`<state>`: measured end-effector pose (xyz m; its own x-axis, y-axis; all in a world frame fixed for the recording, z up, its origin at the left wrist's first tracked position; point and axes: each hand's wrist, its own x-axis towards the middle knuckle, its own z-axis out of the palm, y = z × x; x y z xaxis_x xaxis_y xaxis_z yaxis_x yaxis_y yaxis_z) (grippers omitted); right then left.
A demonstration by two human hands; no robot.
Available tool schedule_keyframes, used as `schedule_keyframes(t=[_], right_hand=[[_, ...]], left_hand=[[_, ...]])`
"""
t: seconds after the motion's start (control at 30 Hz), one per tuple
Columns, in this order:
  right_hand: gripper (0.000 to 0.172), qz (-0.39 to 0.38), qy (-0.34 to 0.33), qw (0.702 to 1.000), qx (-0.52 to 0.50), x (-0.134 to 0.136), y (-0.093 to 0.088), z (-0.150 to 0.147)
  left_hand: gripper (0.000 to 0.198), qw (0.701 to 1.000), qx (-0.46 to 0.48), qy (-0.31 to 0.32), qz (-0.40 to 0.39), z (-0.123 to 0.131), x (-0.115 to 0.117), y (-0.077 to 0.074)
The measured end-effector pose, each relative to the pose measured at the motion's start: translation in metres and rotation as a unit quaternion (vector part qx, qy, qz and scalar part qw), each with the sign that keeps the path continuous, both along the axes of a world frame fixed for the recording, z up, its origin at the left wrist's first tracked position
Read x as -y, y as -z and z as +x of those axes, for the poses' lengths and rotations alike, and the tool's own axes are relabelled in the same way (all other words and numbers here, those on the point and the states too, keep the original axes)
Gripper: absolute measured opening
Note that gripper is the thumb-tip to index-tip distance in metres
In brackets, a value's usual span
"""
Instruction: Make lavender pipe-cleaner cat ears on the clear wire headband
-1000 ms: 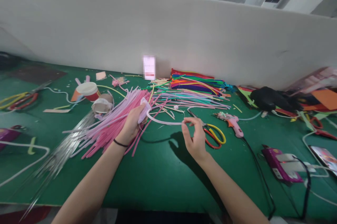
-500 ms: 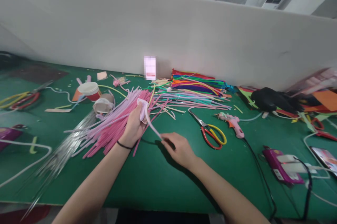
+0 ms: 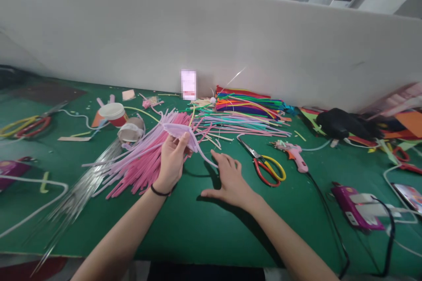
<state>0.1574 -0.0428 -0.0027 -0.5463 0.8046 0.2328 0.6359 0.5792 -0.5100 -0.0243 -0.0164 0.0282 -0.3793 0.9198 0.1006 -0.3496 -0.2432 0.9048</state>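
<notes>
A flat piece made of lilac pipe cleaners [image 3: 180, 130] is pinched between the thumb and fingers of my left hand [image 3: 173, 158]. One loose lilac strand curves down from its right side toward my right hand [image 3: 231, 180]. That hand is spread, thumb apart from the fingers, and holds nothing; its fingertips are close to the strand's end, and whether they touch I cannot tell. Beneath and behind my left hand lies a heap of pink and lilac pipe cleaners [image 3: 141, 171].
Red-and-yellow-handled scissors [image 3: 267, 169] and a pink glue gun [image 3: 295, 154] lie to the right, near a purple power strip [image 3: 352, 206]. Bundles of coloured pipe cleaners [image 3: 247, 107] are at the back. Left are a paper cup [image 3: 114, 114], a tape roll [image 3: 131, 131] and thin wires [image 3: 82, 184].
My right hand has let go of the lilac strand and spread its fingers. The lilac piece in my left hand has turned, showing its wider side.
</notes>
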Motion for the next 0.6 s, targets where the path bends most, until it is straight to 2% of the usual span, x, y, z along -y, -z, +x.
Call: schedule_keyframes(t=[0.1, 0.2, 0.3, 0.43, 0.5, 0.6], right_hand=[[0.072, 0.009, 0.046, 0.998, -0.033, -0.002, -0.001, 0.001], [0.043, 0.037, 0.088, 0.989, -0.114, -0.003, -0.004, -0.002], [0.031, 0.031, 0.092, 0.971, -0.219, -0.002, -0.005, -0.005], [0.024, -0.095, 0.121, 0.92, -0.362, -0.002, -0.007, -0.007], [0.023, -0.131, 0.141, 0.895, -0.402, -0.003, -0.008, -0.007], [0.023, -0.15, 0.146, 0.876, -0.434, -0.007, -0.01, -0.007]], left_hand=[[0.026, 1.0, -0.021, 0.014, -0.009, 0.0, 0.0, 0.0], [0.024, 0.996, -0.056, 0.063, -0.026, 0.004, 0.002, 0.0], [0.025, 0.99, -0.079, 0.111, -0.022, 0.01, 0.006, 0.003], [0.023, 0.985, -0.091, 0.146, -0.017, 0.017, 0.01, 0.009], [0.022, 0.984, -0.094, 0.153, -0.015, 0.019, 0.011, 0.011], [0.021, 0.984, -0.091, 0.153, 0.0, 0.02, 0.012, 0.013]])
